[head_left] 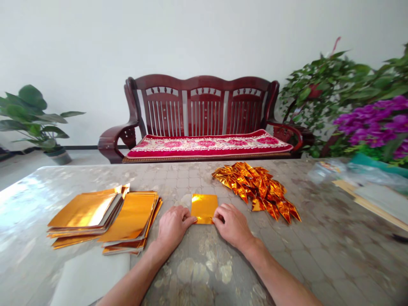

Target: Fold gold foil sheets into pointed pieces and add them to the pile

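1. Pale, plain wall (204, 38) fills the background, and a dark red wooden bench with a slatted back (204, 106) stands before it, with a long red-and-cream floral cushion (207, 145) along its seat.
2. Flanking the bench are a broad-leaved green potted plant (32, 121) on the left and a bushy green plant (318, 95) on the right, with magenta flowers (372, 123) nearer the camera.
3. In the foreground is a wide table with a glossy, mottled grey stone-pattern top (223, 272).
4. A flat square of shiny gold foil (204, 208) lies near the table's middle, directly between the hands.
5. The bare left hand (172, 227) lies against the square's left edge, its fingers curved and not clenched into a fist.
6. The bare right hand (232, 225) mirrors it at the right edge, its fingertips (216, 216) on the foil. Whether either hand grips the foil or only presses it, I cannot tell.
7. Left of the left hand sit two neighbouring stacks of gold foil sheets (84, 210) (130, 216), well within reach.
8. Beyond the right hand, just apart from the square, lies a heap of folded, pointed gold foil pieces (255, 189).
9. At the far right of the table is a crumpled clear plastic bag (350, 171).
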`<move>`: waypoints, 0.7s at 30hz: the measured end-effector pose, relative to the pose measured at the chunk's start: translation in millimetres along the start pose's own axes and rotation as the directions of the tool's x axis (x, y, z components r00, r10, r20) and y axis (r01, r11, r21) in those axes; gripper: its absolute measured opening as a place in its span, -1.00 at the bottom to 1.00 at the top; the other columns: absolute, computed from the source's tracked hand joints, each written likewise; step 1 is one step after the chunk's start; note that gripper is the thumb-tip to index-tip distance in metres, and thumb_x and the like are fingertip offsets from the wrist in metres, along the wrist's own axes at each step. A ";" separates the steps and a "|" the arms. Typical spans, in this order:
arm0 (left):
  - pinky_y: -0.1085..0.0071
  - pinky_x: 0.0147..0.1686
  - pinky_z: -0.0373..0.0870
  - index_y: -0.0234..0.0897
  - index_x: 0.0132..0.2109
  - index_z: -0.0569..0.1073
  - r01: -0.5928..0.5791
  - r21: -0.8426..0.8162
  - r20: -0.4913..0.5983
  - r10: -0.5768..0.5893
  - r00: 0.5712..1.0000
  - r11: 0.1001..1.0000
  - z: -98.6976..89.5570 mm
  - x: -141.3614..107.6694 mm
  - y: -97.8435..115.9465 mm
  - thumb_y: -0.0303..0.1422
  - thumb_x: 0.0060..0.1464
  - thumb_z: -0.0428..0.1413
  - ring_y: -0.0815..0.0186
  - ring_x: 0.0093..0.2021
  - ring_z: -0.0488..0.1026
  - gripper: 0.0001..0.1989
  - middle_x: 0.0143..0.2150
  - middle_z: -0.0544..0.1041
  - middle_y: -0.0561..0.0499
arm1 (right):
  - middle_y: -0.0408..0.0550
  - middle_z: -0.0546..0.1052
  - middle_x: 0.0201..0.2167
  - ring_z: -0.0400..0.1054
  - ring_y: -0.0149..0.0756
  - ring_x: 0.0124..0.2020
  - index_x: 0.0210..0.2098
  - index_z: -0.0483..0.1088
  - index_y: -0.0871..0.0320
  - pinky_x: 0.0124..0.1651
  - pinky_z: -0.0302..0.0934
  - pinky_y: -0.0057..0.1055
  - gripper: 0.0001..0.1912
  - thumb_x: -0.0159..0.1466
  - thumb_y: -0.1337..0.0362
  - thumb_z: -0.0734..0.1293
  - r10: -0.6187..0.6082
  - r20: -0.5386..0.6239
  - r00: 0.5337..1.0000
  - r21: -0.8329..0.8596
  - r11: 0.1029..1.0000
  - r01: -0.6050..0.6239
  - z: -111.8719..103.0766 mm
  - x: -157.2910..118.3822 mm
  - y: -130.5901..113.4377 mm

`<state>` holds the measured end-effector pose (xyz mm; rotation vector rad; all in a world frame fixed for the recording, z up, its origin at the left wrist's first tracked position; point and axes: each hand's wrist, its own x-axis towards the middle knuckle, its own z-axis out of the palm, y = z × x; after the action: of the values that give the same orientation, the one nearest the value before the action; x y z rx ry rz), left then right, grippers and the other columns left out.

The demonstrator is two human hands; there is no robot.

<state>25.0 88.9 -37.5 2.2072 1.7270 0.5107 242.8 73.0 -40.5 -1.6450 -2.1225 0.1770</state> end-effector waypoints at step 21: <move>0.40 -0.33 0.07 -0.23 -0.43 0.47 -0.014 0.124 0.020 0.012 1.000 0.992 -5.0 0.8 2.5 -0.06 0.11 0.15 0.27 -0.28 0.42 -0.66 -0.39 0.54 0.04 | -0.13 0.43 -0.31 0.21 -0.26 -0.22 -0.39 0.34 0.10 -0.19 -0.02 -0.33 -0.90 0.27 0.34 0.33 -0.100 -0.003 0.995 -0.152 0.983 0.098 -3.5 -3.7 -5.4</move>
<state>25.1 89.1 -31.8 2.3007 1.7803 0.3936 240.2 67.4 -36.5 -1.6136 -2.2525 -0.0249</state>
